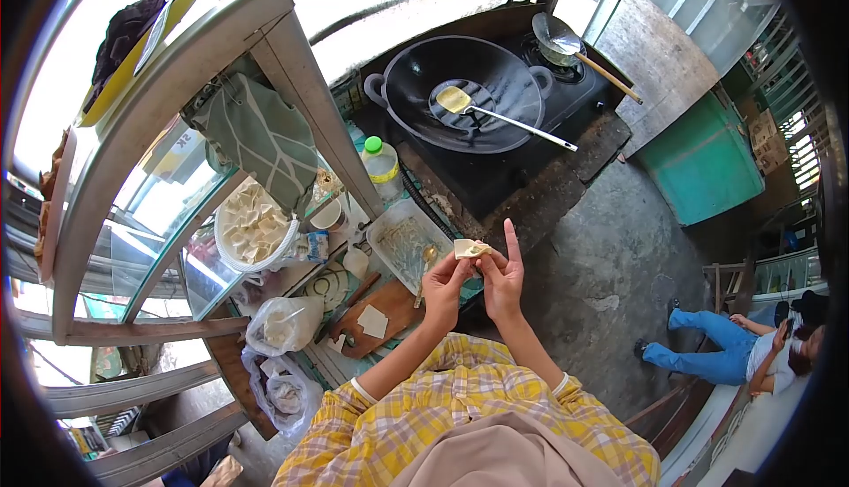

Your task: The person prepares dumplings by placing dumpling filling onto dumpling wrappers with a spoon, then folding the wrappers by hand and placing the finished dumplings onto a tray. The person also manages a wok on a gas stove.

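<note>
My left hand (445,287) and my right hand (502,285) pinch a small pale dumpling (470,247) between their thumbs and fingers, in front of my chest. It looks like a folded dough wrapper. The right index finger points upward, away from it. Just left of my hands sits a clear plastic tub (396,237) smeared with pale filling. A spoon (428,261) rests at its edge. Square dough wrappers (372,321) lie on a wooden cutting board (400,300) near my left forearm. A white tub (287,244) farther left is heaped with folded dumplings (252,222).
A black wok (416,89) with a spatula (504,119) sits on the stove ahead; a strainer (555,38) lies beyond it. A green-capped bottle (381,165) stands beside the glass cabinet (296,71). Plastic bags (285,323) sit at left. A person (734,341) sits at right.
</note>
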Demonstrator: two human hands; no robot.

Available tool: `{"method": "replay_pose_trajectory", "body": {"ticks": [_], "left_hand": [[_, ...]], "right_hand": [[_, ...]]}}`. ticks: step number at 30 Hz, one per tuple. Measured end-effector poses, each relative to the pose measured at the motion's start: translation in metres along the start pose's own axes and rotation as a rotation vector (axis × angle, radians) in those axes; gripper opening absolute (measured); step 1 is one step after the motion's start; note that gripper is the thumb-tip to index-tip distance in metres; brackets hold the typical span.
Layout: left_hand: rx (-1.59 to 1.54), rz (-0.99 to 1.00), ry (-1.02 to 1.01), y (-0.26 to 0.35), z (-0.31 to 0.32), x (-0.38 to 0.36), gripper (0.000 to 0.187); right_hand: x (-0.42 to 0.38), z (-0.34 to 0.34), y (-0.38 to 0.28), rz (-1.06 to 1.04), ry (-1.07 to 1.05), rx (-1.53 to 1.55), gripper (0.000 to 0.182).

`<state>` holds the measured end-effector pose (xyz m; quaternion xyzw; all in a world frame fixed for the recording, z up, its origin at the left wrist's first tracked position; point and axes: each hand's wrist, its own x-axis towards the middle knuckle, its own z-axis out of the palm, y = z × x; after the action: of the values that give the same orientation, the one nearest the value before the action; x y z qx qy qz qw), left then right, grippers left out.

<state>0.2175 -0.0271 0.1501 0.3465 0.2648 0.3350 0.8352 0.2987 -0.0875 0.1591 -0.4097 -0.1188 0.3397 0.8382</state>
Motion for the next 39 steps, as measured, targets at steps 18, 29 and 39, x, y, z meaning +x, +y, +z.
{"method": "replay_pose_trajectory", "body": {"ticks": [18,29,39], "left_hand": [[-0.035,0.225,0.078,0.036,0.023,-0.017,0.022],[0.588,0.609,-0.103,0.072,0.012,-0.018,0.019],[0.492,0.576,-0.105,0.089,0.002,-0.017,0.017]], "right_hand": [[-0.010,0.055,-0.034,-0.175,-0.019,-0.183,0.085],[-0.003,0.056,-0.039,-0.285,-0.114,-0.336,0.084],[-0.002,0.071,-0.042,-0.301,-0.238,-0.274,0.085]]}}
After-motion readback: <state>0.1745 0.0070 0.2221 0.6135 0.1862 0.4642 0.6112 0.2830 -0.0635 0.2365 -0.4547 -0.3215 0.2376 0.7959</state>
